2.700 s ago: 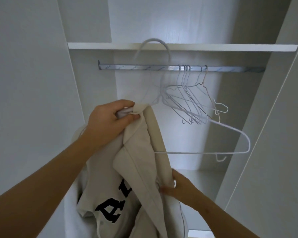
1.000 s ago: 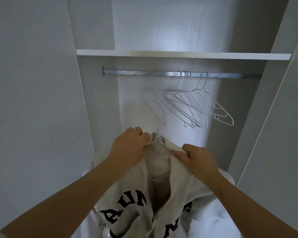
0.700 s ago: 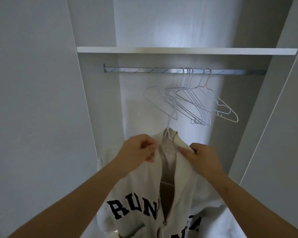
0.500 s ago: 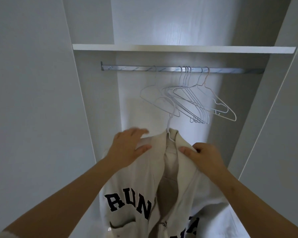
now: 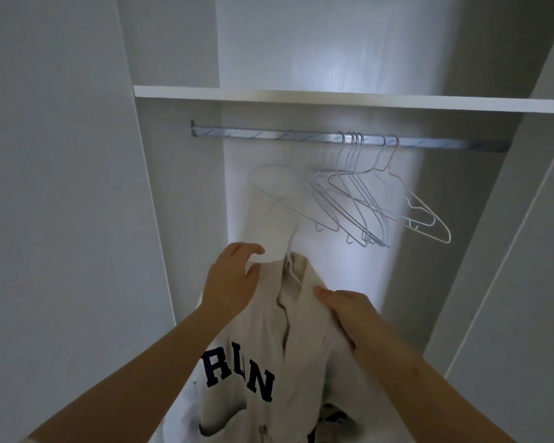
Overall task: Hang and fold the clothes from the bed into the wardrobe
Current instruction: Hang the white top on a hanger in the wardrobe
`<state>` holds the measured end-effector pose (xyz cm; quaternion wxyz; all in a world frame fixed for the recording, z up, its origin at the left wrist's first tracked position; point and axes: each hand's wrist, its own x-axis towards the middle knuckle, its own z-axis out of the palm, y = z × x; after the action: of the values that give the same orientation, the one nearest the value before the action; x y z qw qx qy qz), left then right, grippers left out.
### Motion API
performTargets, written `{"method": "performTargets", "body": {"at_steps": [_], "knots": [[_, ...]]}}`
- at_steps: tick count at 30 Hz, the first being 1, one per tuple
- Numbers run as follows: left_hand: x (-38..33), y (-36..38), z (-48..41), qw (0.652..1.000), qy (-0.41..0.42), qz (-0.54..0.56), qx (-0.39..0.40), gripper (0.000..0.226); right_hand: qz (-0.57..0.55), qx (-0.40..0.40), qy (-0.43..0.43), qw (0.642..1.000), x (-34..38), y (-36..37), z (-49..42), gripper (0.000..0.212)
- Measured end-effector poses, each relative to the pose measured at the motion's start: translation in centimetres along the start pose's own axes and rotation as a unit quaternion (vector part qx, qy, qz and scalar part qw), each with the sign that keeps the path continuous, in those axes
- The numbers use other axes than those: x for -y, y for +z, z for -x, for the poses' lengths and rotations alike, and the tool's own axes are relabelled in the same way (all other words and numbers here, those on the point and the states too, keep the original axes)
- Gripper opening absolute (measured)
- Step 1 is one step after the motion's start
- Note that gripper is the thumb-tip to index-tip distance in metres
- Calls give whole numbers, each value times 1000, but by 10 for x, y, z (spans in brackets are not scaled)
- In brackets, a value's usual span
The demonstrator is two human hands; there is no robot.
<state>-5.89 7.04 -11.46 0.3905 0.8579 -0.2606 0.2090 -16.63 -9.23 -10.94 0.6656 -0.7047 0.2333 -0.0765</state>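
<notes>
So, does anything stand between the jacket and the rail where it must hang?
One empty wire hanger hangs directly above the jacket, between it and the rail. The other hangers sit further right; the rail's left stretch is bare.

Below the rail (image 5: pixel 253 134), the jacket (image 5: pixel 263 321) covers its hanger (image 5: pixel 289 262) except the neck, and the hook is blurred. The jacket's hem is cut off at the bottom edge. On the right hand (image 5: pixel 339 311), the fingers are out of sight. Print on the rail is too small to read.

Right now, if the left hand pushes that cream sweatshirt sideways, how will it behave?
Probably floppy: the sweatshirt drapes in folds below its wire hanger. Likely to swing, since only that thin hook shows above the collar.
</notes>
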Motion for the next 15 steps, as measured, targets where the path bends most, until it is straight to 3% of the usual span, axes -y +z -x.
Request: {"method": "performTargets", "body": {"at_steps": [5, 9, 15], "knots": [[33, -22, -26, 992, -121, 39, -24, 22, -3, 35, 52, 998, 21, 57, -42, 34], [62, -42, -71, 979, -184, 85, -24, 17, -36, 18, 66, 997, 51, 87, -88, 19], [105, -47, -162, 952, -232, 198, -25, 11, -107, -11, 59, 992, 112, 144, -165, 29]]}}
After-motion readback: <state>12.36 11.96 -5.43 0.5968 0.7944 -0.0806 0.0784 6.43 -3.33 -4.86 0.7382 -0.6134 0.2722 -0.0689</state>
